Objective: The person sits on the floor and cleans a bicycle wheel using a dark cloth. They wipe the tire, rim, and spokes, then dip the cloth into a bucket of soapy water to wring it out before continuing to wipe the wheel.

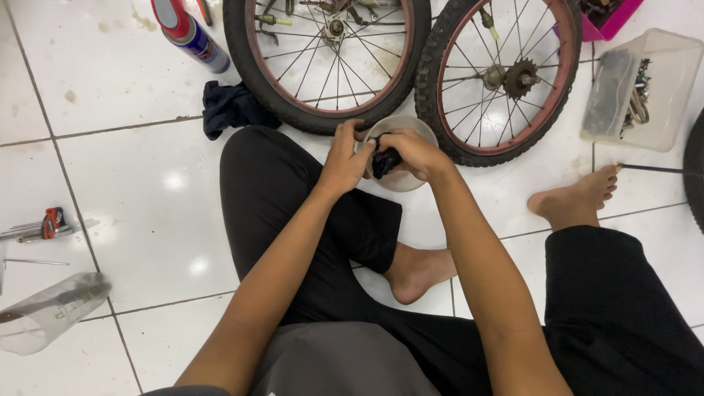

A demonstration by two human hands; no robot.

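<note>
Both hands over clear plastic bowl (411, 180) on floor, just in front of two bike wheels. Left hand (345, 158) and right hand (414, 154) fingers pinched tight around small black greasy part (386, 161). Tip imo: keep it low over bowl, rotate while rubbing, catch drips.

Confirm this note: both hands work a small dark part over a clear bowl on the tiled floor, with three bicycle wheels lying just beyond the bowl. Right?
Not quite. The head view shows two bicycle wheels beyond the clear bowl, not three. The rest stands: the left hand and right hand work a small dark part over it on the tiled floor.
</note>
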